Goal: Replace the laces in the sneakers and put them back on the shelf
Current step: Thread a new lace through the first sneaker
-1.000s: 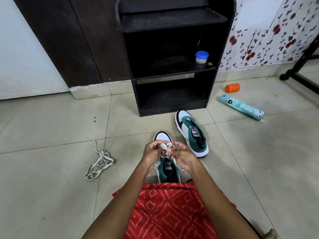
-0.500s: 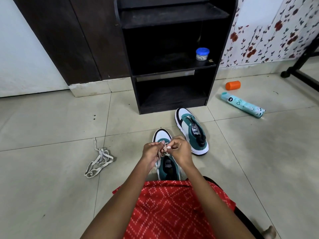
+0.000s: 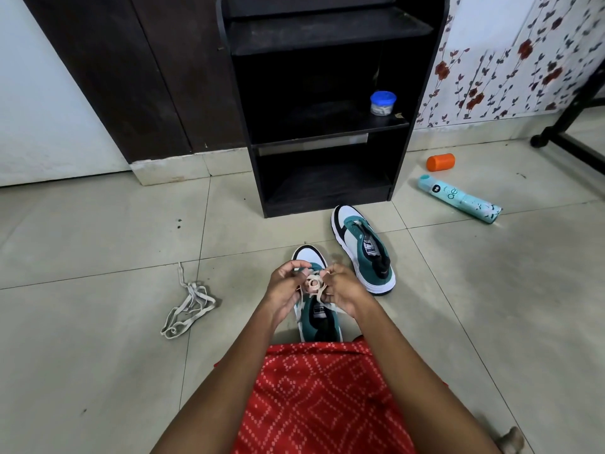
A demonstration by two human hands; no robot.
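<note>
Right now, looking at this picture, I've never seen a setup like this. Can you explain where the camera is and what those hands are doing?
There is no machine here. A person wears a wide-angle camera on the head, so the single view looks forward and down along their own arms. The left hand and right hand both pinch a pale lace above the near sneaker, which sits on the tiled floor just beyond their red patterned cloth. A second sneaker lies further off to the right. A loose lace lies on the floor to the left. Behind stands a black shelf holding a small blue-lidded jar. An orange cylinder and a teal spray can lie to its right.
</note>
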